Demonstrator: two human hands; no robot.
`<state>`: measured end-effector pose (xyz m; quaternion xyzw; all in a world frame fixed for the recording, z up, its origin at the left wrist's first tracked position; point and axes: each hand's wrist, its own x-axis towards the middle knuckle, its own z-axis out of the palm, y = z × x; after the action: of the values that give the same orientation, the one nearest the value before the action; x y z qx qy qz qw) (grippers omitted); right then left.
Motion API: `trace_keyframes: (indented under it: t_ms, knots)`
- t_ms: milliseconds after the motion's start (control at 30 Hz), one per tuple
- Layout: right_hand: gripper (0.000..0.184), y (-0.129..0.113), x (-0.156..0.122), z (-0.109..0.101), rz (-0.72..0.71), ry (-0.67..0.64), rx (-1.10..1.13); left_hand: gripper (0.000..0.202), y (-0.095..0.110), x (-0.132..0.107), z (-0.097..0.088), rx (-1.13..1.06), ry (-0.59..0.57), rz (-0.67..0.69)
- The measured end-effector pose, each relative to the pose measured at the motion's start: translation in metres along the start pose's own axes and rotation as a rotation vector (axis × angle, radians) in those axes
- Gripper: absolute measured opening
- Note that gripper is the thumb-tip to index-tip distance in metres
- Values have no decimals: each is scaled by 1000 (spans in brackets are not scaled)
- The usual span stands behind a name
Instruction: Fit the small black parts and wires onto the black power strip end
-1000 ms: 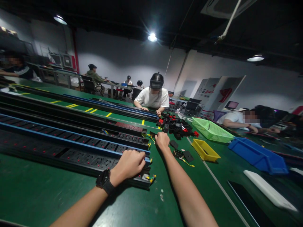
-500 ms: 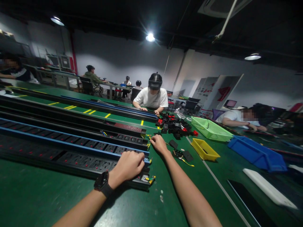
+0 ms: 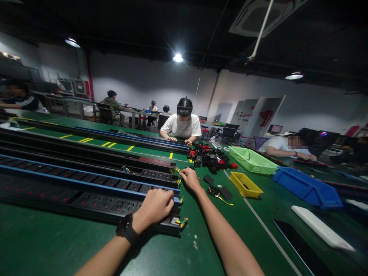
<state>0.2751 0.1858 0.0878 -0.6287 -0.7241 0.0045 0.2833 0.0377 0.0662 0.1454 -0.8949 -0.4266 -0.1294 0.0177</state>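
Note:
Long black power strips (image 3: 100, 207) lie side by side on the green table, with rows of sockets and red dots. Over the right end of the nearer strips, my left hand (image 3: 157, 205) rests closed, fingers curled down on the blue-edged power strip (image 3: 120, 189); the fingertips are hidden. My right hand (image 3: 190, 179) pinches at a short yellow-green wire (image 3: 178, 171) sticking out of the end of a farther strip. Another wire with yellow ends (image 3: 181, 221) pokes out of the nearest strip.
Black and red socket parts (image 3: 214, 159) lie heaped beyond my right hand. A green basket (image 3: 253, 161), a yellow bin (image 3: 246, 185) and a blue bin (image 3: 307, 188) stand to the right. Closer are a white block (image 3: 322, 228) and a dark phone-like slab (image 3: 293, 245). A co-worker (image 3: 181, 126) leans over the far side.
The head view has tilted up and turned slightly right. Both hands stay at the strip ends, with only a slight shift of the right hand's fingers at the wire.

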Motion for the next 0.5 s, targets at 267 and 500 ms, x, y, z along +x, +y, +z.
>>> trace_keyframes:
  t_ms: [267, 500]
  knots:
    - [22, 48, -6, -48, 199, -60, 83, 25, 2, -1, -5, 17, -22, 8]
    - [30, 91, -33, -77, 384, -34, -172, 24, 1, 0, -4, 22, -30, -1]
